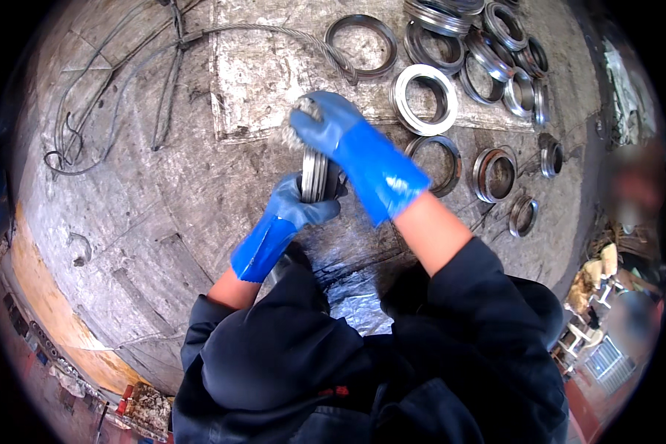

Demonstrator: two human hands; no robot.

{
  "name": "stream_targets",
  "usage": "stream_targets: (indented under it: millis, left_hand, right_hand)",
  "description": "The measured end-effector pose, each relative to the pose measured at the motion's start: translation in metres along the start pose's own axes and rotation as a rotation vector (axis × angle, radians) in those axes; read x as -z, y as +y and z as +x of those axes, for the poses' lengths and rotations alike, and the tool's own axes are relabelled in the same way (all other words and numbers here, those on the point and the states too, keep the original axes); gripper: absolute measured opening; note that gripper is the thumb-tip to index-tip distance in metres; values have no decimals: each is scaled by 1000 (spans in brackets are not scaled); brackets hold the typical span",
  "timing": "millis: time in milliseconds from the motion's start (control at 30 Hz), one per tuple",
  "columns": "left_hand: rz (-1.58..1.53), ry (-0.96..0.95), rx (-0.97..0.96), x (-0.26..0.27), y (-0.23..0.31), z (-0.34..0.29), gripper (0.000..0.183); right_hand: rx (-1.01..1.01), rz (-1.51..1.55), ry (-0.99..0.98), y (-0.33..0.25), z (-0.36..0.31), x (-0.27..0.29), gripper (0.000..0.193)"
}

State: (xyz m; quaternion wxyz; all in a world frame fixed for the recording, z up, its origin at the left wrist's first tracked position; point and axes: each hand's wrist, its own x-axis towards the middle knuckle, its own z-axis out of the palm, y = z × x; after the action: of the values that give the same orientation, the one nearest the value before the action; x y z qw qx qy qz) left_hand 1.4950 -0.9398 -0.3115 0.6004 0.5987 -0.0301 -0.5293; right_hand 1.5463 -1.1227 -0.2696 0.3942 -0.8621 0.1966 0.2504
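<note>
Both of my hands wear blue rubber gloves. My left hand (297,203) grips a grooved metal ring (315,176) from below, its thumb across the near side; the ring stands on edge, with its ridged outer face showing. Just above it, my right hand (324,122) is closed around a wad of greyish fluffy rag (303,117), close to the ring's top edge. Whether the rag touches the ring is hard to tell, as the right glove covers part of it. A bright silver ring (399,100) lies flat to the right of my right hand.
Several metal rings, some stacked (438,18), lie at the upper right. A dark ring (332,37) sits farther off, beside a wire rope (274,29). More cable loops (70,148) spread at the left. Smaller rings (524,216) lie to the right on the grimy floor covering (148,222).
</note>
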Motion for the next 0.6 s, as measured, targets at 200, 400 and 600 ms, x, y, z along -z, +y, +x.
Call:
stream_targets:
  millis: [200,400,600]
  left_hand:
    - [144,-164,-39,-4,0,-8,47]
    - [-245,-98,76,17,-25,-5,51]
    - [-263,110,302,-11,3,-28,28]
  right_hand:
    - [-97,80,-12,75,60,-25,77]
    - [-247,310,168,13,-27,-43,51]
    - [152,1343,269,60,-46,3,34]
